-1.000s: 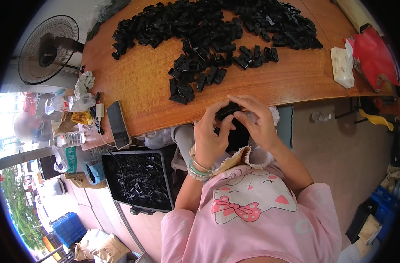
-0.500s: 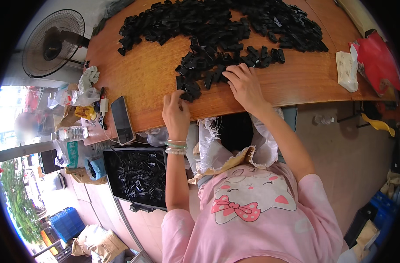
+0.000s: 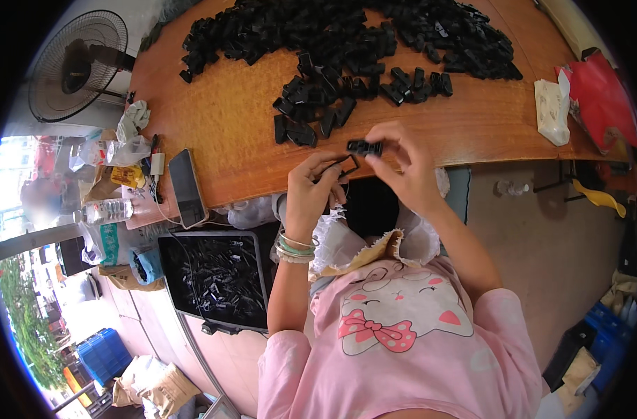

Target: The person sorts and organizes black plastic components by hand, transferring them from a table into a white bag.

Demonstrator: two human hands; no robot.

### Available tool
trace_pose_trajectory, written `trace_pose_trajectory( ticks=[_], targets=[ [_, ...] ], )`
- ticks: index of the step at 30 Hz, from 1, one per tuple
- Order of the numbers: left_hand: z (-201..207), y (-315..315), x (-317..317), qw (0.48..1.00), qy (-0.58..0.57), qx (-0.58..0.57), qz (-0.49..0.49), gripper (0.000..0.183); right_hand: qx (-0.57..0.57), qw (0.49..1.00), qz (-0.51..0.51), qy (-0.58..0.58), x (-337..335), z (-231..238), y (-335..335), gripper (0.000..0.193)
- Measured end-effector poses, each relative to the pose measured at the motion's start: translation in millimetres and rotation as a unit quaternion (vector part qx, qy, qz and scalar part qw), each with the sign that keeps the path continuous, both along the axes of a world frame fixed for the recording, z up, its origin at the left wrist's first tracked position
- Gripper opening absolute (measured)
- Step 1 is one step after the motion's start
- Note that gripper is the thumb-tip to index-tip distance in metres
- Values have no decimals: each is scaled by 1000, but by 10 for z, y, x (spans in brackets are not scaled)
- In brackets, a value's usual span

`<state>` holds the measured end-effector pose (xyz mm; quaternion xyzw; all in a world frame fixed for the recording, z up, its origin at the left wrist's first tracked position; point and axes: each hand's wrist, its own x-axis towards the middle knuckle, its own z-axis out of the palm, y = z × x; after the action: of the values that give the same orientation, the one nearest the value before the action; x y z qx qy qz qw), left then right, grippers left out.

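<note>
Close together at the table's near edge, both my hands are raised off the wood. My left hand (image 3: 311, 192), with bangles at its wrist, pinches a small black rectangular plastic frame (image 3: 351, 165) with an open middle. Between the thumb and fingers of my right hand (image 3: 406, 167) is a small black plastic piece (image 3: 364, 147), slightly blurred. The two pieces are near each other; I cannot tell if they touch. Just beyond lies a loose cluster of black plastic pieces (image 3: 311, 105), joining a large heap of similar pieces (image 3: 283, 31) at the far side.
A phone (image 3: 186, 183) lies at the table's left edge, by a plastic bottle (image 3: 107, 211) and bags. Below left, a black tray (image 3: 214, 236) holds many small dark parts. A white packet (image 3: 552, 112) and red bag (image 3: 598, 98) are at right. A fan (image 3: 77, 66) stands far left.
Both hands have left the cluster on the table and drawn back toward me, each lifting a black piece. They have come closer to each other.
</note>
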<state>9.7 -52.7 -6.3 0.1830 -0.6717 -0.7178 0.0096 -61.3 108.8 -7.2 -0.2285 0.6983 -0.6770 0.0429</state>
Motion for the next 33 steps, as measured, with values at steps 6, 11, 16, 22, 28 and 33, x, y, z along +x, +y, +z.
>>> trace_pose_trajectory(
  ticks=[6,11,16,22,28,33],
  targets=[
    [177,79,-19,983,-8,172,-64,18,-6,992,46,114,11,-4,90,20],
    [194,61,66,992,11,49,-113,21,1,991,55,120,4,38,119,19],
    [237,101,51,992,35,46,-111,26,-13,991,60,117,1,12,165,18],
    [222,221,76,995,40,76,-48,28,14,992,53,117,35,70,174,19],
    [171,238,87,995,53,-37,-74,29,22,993,46,103,51,33,204,17],
    [235,291,93,999,11,17,-28,29,46,972,68,221,-1,13,236,21]
  ],
)
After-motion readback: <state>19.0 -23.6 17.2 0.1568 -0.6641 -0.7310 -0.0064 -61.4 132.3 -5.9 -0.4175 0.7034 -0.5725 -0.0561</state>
